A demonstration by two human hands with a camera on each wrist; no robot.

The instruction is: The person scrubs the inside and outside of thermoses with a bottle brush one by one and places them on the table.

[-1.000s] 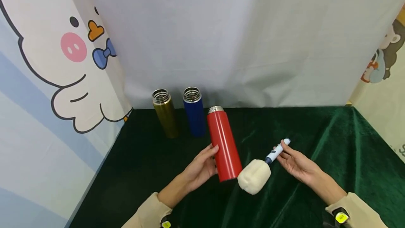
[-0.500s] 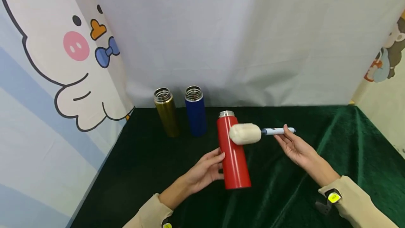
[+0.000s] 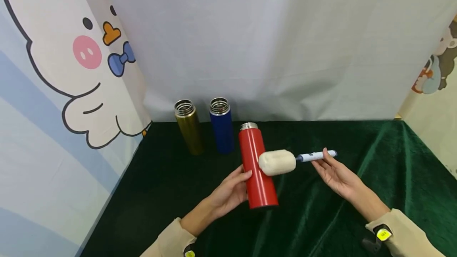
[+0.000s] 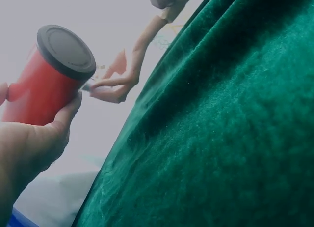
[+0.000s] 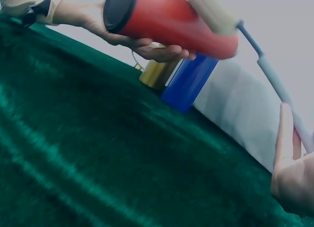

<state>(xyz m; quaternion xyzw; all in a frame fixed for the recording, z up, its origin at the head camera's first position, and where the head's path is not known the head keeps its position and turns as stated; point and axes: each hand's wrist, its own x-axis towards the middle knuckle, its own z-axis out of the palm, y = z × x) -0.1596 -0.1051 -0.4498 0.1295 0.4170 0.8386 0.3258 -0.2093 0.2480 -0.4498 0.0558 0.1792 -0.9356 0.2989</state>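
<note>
My left hand (image 3: 230, 193) grips a red thermos bottle (image 3: 254, 185) around its lower half. The bottle is held up at a tilt, its bare steel neck toward the back wall; its black base (image 4: 66, 51) faces the left wrist camera. In my right hand (image 3: 337, 177) is a bottle brush, its pale blue handle (image 3: 315, 156) pinched between thumb and fingers. The brush's cream sponge head (image 3: 277, 162) overlaps the side of the red bottle in the head view. A dark thin neck joins head and handle.
A gold bottle (image 3: 190, 132) and a blue bottle (image 3: 221, 132) stand upright without lids at the back left, mouths open. Dark green velvet (image 3: 364, 150) covers the table. A white cloth backdrop (image 3: 285, 50) hangs behind it, with a cartoon-printed panel (image 3: 46, 130) on the left.
The brush swung from pointing down beside the bottle's base up to lie across its side, then dropped slightly. The red bottle shifted right, then a little back left.
</note>
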